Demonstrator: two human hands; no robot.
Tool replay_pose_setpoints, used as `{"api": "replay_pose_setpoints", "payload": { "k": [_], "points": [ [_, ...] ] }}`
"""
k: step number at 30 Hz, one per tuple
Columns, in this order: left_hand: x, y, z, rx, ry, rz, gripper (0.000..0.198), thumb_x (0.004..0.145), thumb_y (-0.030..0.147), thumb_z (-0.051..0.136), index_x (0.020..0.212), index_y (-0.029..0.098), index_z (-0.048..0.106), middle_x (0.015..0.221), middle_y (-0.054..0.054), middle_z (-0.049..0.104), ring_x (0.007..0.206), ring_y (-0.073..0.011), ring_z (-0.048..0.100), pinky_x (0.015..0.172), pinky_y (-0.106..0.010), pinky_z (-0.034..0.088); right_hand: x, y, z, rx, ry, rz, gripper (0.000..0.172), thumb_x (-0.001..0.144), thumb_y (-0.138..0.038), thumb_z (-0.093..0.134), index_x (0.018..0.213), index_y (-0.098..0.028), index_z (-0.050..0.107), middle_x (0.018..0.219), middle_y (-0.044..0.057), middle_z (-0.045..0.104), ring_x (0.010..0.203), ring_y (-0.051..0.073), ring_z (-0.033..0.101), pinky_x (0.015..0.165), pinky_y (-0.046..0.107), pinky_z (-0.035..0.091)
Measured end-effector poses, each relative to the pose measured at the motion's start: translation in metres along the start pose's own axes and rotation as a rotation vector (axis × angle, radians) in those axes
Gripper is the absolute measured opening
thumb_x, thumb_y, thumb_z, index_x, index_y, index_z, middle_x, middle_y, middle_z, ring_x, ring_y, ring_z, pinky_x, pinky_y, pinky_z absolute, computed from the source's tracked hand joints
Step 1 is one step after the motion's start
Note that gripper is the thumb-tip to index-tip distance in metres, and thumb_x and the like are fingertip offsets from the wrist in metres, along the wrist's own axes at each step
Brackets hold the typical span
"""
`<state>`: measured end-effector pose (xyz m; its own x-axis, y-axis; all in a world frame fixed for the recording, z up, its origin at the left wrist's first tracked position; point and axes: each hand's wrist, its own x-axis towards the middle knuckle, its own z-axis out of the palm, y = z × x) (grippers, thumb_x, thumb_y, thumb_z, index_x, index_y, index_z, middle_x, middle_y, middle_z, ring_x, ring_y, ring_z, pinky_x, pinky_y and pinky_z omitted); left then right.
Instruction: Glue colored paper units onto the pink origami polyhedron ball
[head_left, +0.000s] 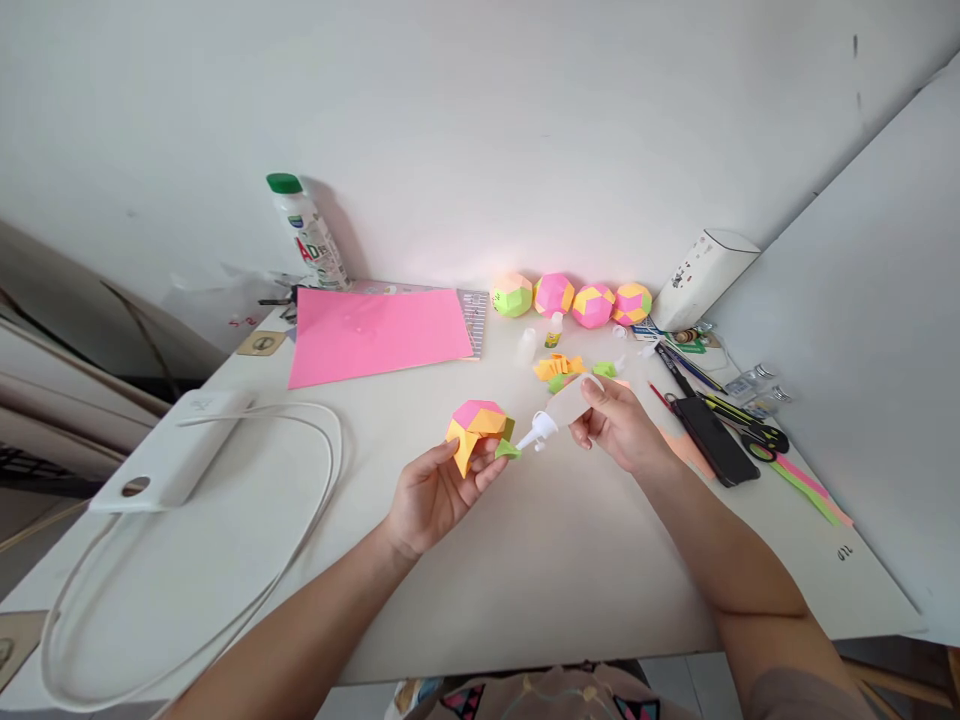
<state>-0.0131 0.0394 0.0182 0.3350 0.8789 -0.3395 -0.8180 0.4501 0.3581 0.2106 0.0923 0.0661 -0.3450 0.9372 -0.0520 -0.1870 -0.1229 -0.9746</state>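
Observation:
My left hand is closed around a partly built paper ball with pink, orange and green faces. A small green flap sticks out at its right side, near my left fingertips. Between the fingers and thumb of my right hand is a white squeeze glue bottle, tilted down to the left. Its narrow nozzle is at the green flap; whether it touches, I cannot tell. Folded orange paper pieces and green pieces lie just beyond the bottle.
Several finished paper balls line the wall. A pink sheet lies back left, near a green-capped bottle. On the left are a white power strip and its looped cable. Scissors and a black case lie right.

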Motion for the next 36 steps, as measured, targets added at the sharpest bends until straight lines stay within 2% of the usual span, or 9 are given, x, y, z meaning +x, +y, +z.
{"api": "replay_pose_setpoints", "payload": {
  "k": [4, 9, 15, 26, 32, 36],
  "points": [
    [-0.001, 0.000, 0.000, -0.005, -0.020, 0.012, 0.022, 0.083, 0.012, 0.050, 0.100, 0.008, 0.065, 0.079, -0.011, 0.070, 0.068, -0.0153, 0.066, 0.086, -0.035, 0.058, 0.001, 0.004, 0.000, 0.033, -0.001, 0.014, 0.031, 0.084, -0.046, 0.060, 0.080, -0.016, 0.056, 0.076, 0.003, 0.066, 0.045, 0.007, 0.048, 0.040, 0.021, 0.037],
    [-0.001, 0.000, 0.001, 0.038, 0.016, 0.025, 0.025, 0.082, 0.013, 0.052, 0.104, 0.008, 0.065, 0.081, -0.011, 0.070, 0.071, -0.0169, 0.067, 0.087, -0.035, 0.058, 0.001, 0.006, 0.000, 0.060, 0.016, 0.043, 0.032, 0.083, -0.047, 0.061, 0.078, -0.015, 0.056, 0.069, 0.002, 0.063, 0.045, 0.008, 0.049, 0.039, 0.021, 0.036],
    [0.000, -0.001, 0.001, 0.066, 0.021, 0.038, 0.026, 0.081, 0.013, 0.054, 0.103, 0.008, 0.065, 0.081, -0.010, 0.070, 0.074, -0.0177, 0.068, 0.088, -0.035, 0.057, 0.004, 0.011, -0.001, 0.071, 0.018, 0.052, 0.033, 0.083, -0.047, 0.061, 0.075, -0.016, 0.055, 0.052, -0.003, 0.054, 0.042, 0.009, 0.047, 0.039, 0.021, 0.036],
    [0.001, -0.002, 0.000, 0.034, 0.030, 0.027, 0.023, 0.084, 0.013, 0.051, 0.101, 0.009, 0.066, 0.085, -0.011, 0.071, 0.083, -0.0193, 0.069, 0.088, -0.034, 0.057, 0.002, 0.014, 0.009, 0.120, 0.040, 0.100, 0.038, 0.077, -0.052, 0.065, 0.074, -0.015, 0.057, 0.050, -0.003, 0.054, 0.044, 0.009, 0.047, 0.040, 0.020, 0.036],
    [0.001, -0.002, -0.001, 0.058, -0.004, 0.035, 0.026, 0.085, 0.014, 0.050, 0.105, 0.010, 0.065, 0.087, -0.011, 0.071, 0.086, -0.0199, 0.068, 0.088, -0.034, 0.057, -0.001, 0.019, 0.016, 0.251, -0.076, 0.130, 0.031, 0.082, -0.046, 0.060, 0.078, -0.015, 0.060, 0.049, -0.001, 0.056, 0.044, 0.010, 0.048, 0.041, 0.021, 0.038],
    [0.002, -0.002, -0.002, 0.048, -0.008, 0.027, 0.025, 0.085, 0.014, 0.050, 0.103, 0.009, 0.066, 0.085, -0.012, 0.071, 0.084, -0.0194, 0.068, 0.088, -0.034, 0.057, -0.001, 0.010, 0.011, 0.390, -0.004, 0.063, 0.022, 0.076, -0.038, 0.065, 0.082, -0.018, 0.058, 0.062, 0.000, 0.062, 0.056, 0.012, 0.058, 0.052, 0.024, 0.047]
  ]
}}
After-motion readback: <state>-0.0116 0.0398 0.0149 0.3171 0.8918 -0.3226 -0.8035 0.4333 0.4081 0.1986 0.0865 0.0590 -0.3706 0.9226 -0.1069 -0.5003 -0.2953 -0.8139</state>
